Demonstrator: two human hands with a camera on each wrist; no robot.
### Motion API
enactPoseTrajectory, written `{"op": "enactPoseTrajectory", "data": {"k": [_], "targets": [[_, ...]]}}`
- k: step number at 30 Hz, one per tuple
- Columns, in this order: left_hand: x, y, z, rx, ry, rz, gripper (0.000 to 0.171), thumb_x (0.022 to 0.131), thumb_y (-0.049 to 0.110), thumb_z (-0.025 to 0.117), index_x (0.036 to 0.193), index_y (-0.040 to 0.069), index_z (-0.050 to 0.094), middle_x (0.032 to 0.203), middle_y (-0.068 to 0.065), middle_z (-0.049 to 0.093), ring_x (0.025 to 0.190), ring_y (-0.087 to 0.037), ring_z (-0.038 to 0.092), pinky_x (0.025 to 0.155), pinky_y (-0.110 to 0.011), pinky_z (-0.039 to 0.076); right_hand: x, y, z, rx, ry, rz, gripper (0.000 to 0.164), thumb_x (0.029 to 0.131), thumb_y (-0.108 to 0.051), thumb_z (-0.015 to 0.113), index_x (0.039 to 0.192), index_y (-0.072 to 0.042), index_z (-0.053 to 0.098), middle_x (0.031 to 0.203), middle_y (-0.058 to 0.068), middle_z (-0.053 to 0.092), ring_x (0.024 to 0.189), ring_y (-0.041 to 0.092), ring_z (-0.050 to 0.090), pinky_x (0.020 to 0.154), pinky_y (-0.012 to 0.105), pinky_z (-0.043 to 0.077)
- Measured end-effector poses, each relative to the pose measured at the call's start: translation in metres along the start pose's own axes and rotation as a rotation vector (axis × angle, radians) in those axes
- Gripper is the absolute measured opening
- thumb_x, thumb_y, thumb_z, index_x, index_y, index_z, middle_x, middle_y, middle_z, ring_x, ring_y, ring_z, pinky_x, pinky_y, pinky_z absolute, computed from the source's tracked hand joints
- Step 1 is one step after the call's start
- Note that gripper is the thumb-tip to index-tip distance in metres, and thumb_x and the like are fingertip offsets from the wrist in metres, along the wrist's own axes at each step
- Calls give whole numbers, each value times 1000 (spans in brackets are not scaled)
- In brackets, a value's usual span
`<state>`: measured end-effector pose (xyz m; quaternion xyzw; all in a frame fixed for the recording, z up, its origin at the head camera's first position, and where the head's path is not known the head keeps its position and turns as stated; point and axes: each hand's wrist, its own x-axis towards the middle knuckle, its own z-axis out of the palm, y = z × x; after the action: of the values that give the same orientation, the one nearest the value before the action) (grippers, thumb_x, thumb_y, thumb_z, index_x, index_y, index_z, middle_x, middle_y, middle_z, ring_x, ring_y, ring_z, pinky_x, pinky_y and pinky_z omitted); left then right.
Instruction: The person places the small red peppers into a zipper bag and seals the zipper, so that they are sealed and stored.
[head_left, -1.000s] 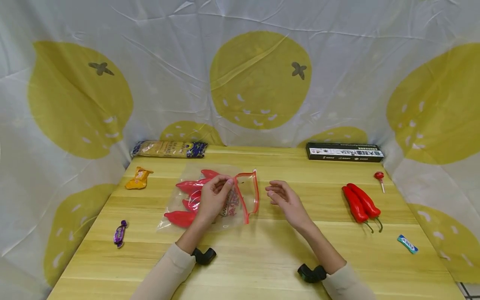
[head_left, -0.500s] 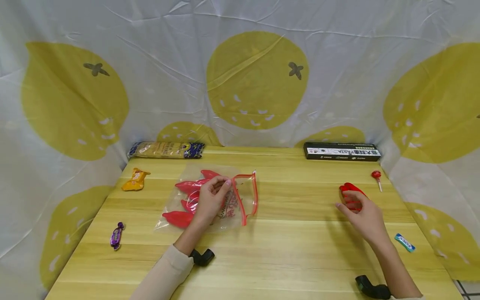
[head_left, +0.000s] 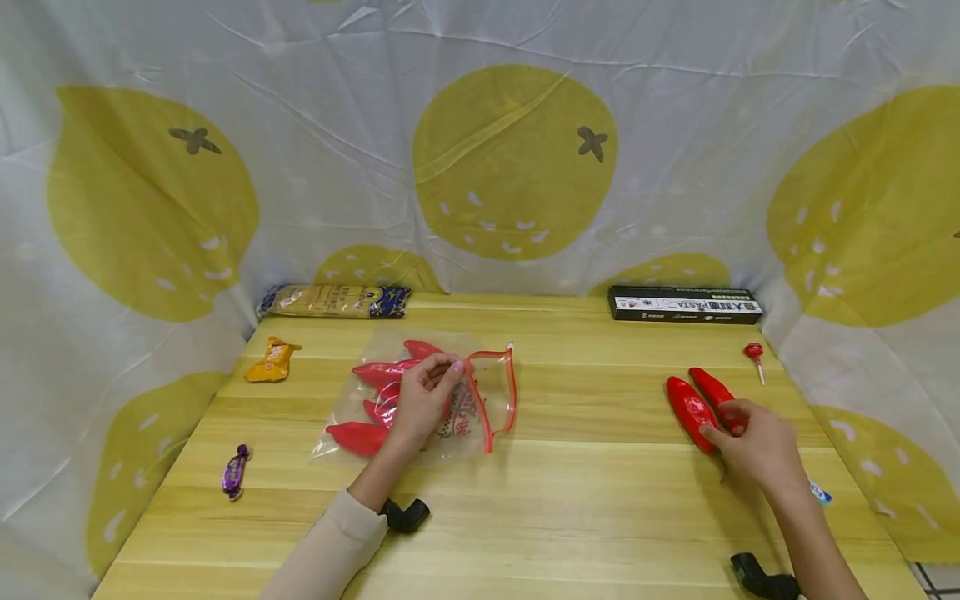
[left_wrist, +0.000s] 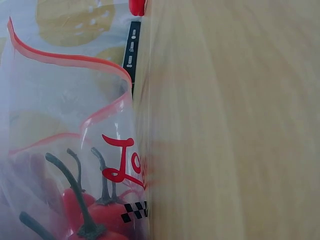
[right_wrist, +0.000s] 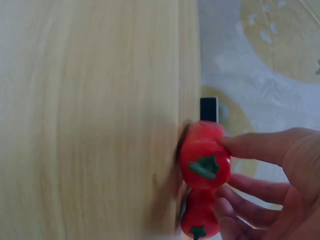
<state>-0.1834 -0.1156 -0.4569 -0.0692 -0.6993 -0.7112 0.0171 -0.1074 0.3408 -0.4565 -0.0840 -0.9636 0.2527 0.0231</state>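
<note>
Two red peppers (head_left: 701,400) lie side by side on the table (head_left: 570,500) at four o'clock, where the right hand (head_left: 757,450) curls its fingers round their stem ends. At ten o'clock the left hand (head_left: 423,396) pinches the zip bag (head_left: 420,400) by its red-edged mouth, propping it open, more peppers inside.

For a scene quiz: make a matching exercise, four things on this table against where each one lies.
Things:
1. plastic bag
2. two loose red peppers
3. purple candy
4. black pasta box

Places:
A. far right, by the backdrop
B. near left edge
C. under the left hand
D. at the right hand

Pairs: 1-C, 2-D, 3-B, 4-A
</note>
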Motion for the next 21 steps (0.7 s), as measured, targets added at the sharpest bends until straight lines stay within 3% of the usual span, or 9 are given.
{"op": "enactPoseTrajectory", "data": {"k": [2,6,11,16,21], "targets": [[2,-8,-1,-5,6,1,25,96,23,63,108,1,65,102,-9,69,93,-15,65,93,-49,52,1,0,1,-20,-70,-17,61,81,-42,77,118,3,62,101,20,68,85,28,59,64,29,44],[2,-10,0,4,14,8,31,93,32,65,107,4,66,103,-9,68,94,-17,65,93,-44,53,1,-4,3,-38,-181,-47,67,79,-50,76,121,0,61,103,20,68,90,31,59,68,37,49],[3,-10,0,20,12,15,34,92,36,65,107,6,67,104,-9,68,95,-19,65,90,-34,55,2,-14,8,4,-149,-109,59,85,-48,71,124,-5,57,110,21,66,91,31,63,69,39,52],[3,-10,-1,47,18,39,32,92,36,66,107,7,67,103,-8,68,94,-19,66,86,-26,56,7,-43,22,320,-182,-138,56,86,-43,72,130,-13,55,123,19,61,88,27,69,67,29,57],[2,-7,1,76,22,71,31,93,35,65,107,7,67,103,-7,68,95,-16,67,85,-24,56,13,-87,45,624,-296,-152,51,84,-39,75,130,-21,60,127,12,61,95,33,68,73,35,57]]}}
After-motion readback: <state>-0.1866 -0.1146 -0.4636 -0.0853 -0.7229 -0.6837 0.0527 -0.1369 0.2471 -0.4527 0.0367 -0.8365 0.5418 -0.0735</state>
